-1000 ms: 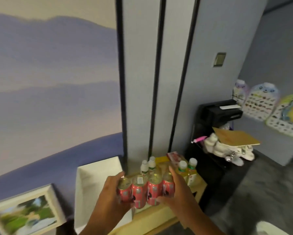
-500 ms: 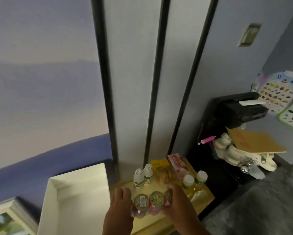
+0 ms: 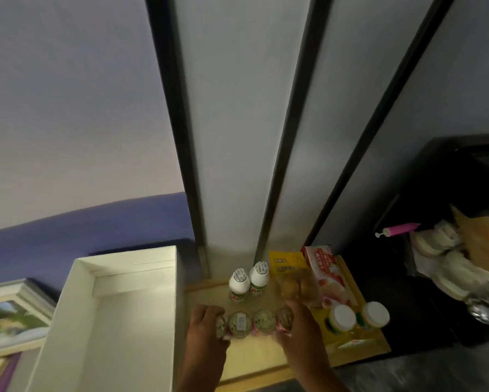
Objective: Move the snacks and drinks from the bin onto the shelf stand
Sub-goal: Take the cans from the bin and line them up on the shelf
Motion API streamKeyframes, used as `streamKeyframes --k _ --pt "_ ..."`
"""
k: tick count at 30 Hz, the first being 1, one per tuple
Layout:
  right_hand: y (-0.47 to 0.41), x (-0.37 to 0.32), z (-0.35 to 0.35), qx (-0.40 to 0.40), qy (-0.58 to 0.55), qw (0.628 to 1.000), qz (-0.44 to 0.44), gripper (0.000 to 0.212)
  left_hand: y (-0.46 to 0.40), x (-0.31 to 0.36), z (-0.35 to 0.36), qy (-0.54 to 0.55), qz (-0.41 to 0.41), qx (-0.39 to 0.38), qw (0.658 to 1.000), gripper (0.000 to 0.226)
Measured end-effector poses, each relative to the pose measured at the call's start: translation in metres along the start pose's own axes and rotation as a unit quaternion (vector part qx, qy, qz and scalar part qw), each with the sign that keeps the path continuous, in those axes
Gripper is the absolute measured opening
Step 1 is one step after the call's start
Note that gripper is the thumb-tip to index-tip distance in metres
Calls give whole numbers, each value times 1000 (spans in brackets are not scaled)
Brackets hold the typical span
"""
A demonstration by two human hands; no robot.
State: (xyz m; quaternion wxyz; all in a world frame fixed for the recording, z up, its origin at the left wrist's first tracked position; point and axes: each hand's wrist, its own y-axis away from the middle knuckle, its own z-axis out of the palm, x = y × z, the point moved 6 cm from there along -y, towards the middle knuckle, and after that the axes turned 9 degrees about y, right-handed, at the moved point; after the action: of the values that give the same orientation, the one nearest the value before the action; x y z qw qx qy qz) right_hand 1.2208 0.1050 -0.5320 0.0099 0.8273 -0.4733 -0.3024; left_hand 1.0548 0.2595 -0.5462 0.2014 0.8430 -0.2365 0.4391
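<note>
A row of several small pink drink bottles [image 3: 253, 325] with foil lids sits on the wooden shelf stand [image 3: 347, 275]. My left hand [image 3: 206, 332] grips its left end and my right hand [image 3: 298, 332] grips its right end. Behind the row stand two white bottles with green labels [image 3: 249, 282]. A yellow snack bag [image 3: 290, 271] and a pink wafer pack [image 3: 329, 275] lie at the back right. Two yellow drink bottles with white caps [image 3: 357, 319] stand to the right. The white bin [image 3: 118, 315] on the left looks empty.
A dark cabinet [image 3: 435, 199] stands right of the shelf stand, holding a pink tube [image 3: 398, 230] and white objects [image 3: 452, 267]. Framed pictures [image 3: 11, 315] lean at the far left. Wall panels with dark strips [image 3: 280, 142] rise directly behind the shelf.
Both hands have lowered the row of pink bottles onto the shelf top, in front of the white bottles. The view has tilted down and closer.
</note>
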Motion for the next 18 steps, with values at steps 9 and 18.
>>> streamKeyframes --k 9,18 --pt "-12 -5 9 -11 36 998 -55 69 0 -7 9 -21 28 12 999 74" --pt "-3 -40 -23 11 40 990 -133 70 10 71 -20 -95 92 5 991 69"
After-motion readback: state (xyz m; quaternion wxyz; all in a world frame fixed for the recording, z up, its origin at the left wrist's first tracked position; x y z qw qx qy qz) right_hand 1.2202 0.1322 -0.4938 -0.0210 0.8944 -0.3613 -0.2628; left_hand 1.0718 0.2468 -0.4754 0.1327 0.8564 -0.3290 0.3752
